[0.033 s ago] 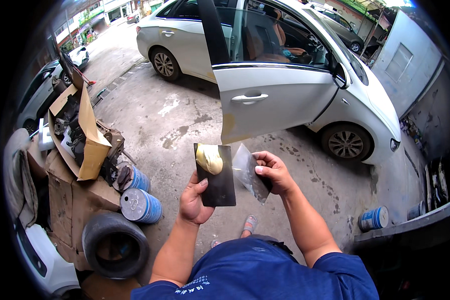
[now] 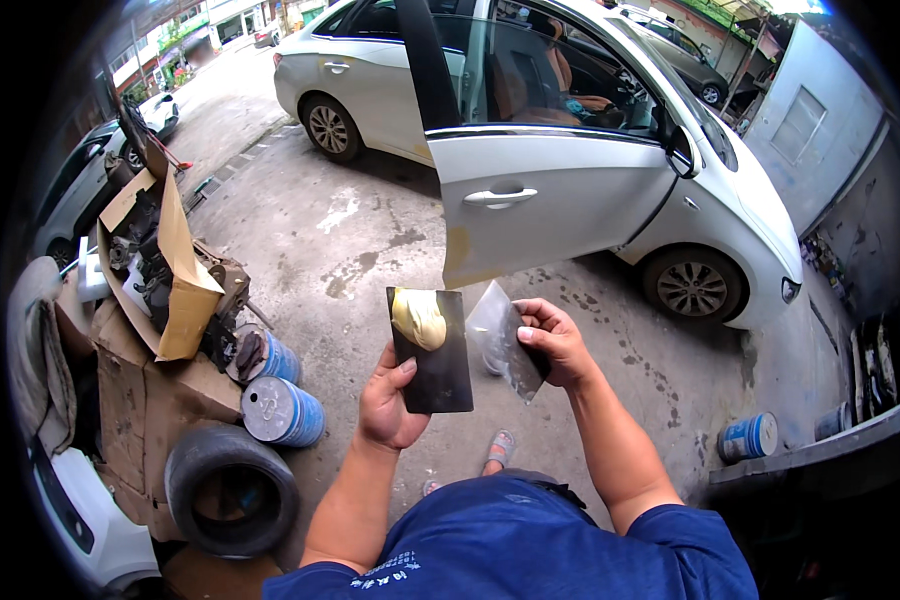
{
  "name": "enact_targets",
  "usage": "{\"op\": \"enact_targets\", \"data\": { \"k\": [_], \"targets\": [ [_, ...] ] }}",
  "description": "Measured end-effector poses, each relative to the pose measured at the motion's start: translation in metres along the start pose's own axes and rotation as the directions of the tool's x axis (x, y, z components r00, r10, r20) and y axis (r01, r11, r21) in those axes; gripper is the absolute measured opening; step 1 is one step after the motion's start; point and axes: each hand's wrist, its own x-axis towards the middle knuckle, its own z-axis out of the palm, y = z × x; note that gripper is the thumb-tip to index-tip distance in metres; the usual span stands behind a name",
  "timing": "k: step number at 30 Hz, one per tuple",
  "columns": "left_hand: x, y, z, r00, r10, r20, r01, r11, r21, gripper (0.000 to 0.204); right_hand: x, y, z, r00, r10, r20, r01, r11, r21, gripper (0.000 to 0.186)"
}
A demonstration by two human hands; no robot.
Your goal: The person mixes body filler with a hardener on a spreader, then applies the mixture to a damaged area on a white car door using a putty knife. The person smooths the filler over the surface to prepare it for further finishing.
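Observation:
My left hand [image 2: 390, 400] is closed on the lower left edge of a flat black rectangular board [image 2: 438, 375]. A thick mound of pale yellow putty [image 2: 420, 318] sits on the board's upper part. In my right hand [image 2: 553, 345], a thin spreader [image 2: 495, 335] is pinched between thumb and fingers; its left part looks greyish and translucent, its right part dark. The spreader is tilted, just right of the board and apart from it. Beyond both hands stands a white car door [image 2: 550, 205], swung open, with a yellowish patch [image 2: 457, 243] at its lower corner.
At the left are a cardboard box [image 2: 192, 310] of dark parts, blue-and-grey drums [image 2: 282, 410] and a tyre [image 2: 185, 500]. Another blue pail [image 2: 748, 437] stands at the right, near a dark bench with a pale edge [image 2: 820, 440]. The white car [image 2: 375, 90] fills the far side.
My right hand has shifted slightly to the right and turned the spreader a little. The left hand and the board have hardly moved.

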Motion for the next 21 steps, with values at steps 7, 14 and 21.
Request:
{"op": "enact_targets", "data": {
  "k": [7, 14, 21],
  "targets": [
    [0.003, -0.004, 0.017, 0.989, 0.099, 0.112, -0.108, 0.991, 0.075, 0.045, -0.024, 0.001, 0.028, 1.000, 0.028, 0.005, -0.025, 0.949, -0.314, 0.038],
    [0.003, -0.015, -0.009, 0.976, 0.121, 0.183, -0.219, 0.539, 0.813, 0.046, 0.007, -0.011, 0.045, 0.994, 0.030, 0.101, -0.014, 0.988, -0.152, 0.039],
    [-0.004, 0.020, -0.019, 0.949, -0.299, 0.103, 0.294, 0.954, 0.058, 0.064, 0.004, -0.057, 0.063, 0.846, -0.342, 0.408, 0.419, 0.901, -0.114, 0.035]
  ]
}}
